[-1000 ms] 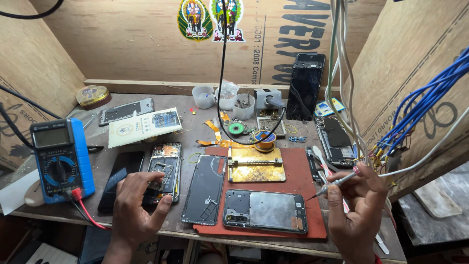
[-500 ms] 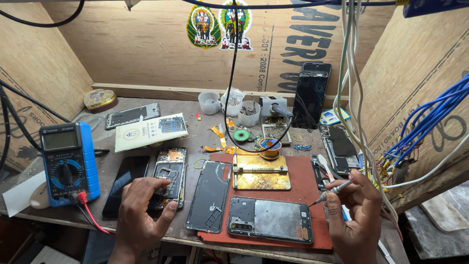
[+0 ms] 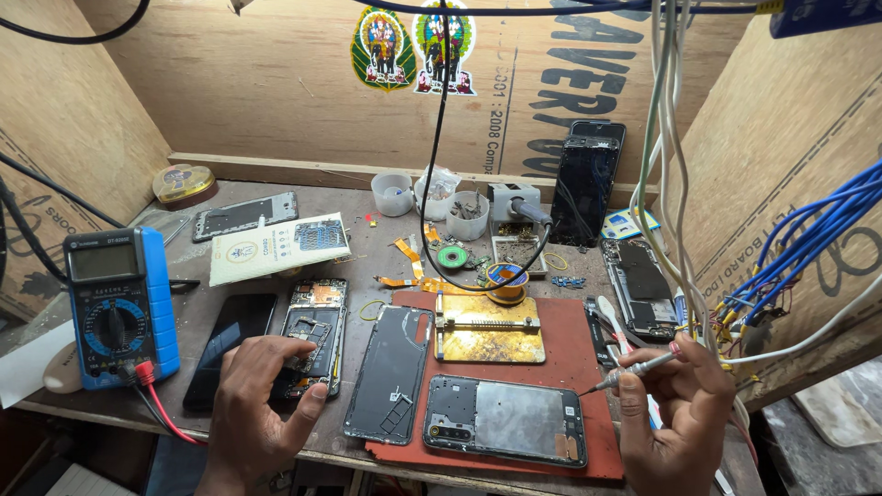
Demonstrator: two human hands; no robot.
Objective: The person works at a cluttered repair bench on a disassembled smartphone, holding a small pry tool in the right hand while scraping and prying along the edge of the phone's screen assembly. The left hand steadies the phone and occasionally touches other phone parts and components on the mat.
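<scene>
My left hand (image 3: 260,395) rests on the lower part of an opened phone (image 3: 315,323) with its circuit board showing, fingers spread over it. My right hand (image 3: 675,404) grips a thin metal screwdriver (image 3: 632,371), its tip pointing left just off the right end of a phone frame (image 3: 505,419) that lies flat on a red mat (image 3: 574,349). A dark back cover (image 3: 390,367) lies between the two phones. A black phone screen (image 3: 231,342) lies left of the opened phone.
A blue multimeter (image 3: 119,303) with a red lead stands at the left. A gold metal holder (image 3: 487,329), white cups (image 3: 432,195), a solder reel (image 3: 452,257), a white booklet (image 3: 276,246) and more phone parts (image 3: 638,287) crowd the bench. Cables (image 3: 666,165) hang at the right.
My left hand has slid a little lower on the opened phone. My right hand with the screwdriver has dropped slightly toward the phone frame. The view has shifted a bit.
</scene>
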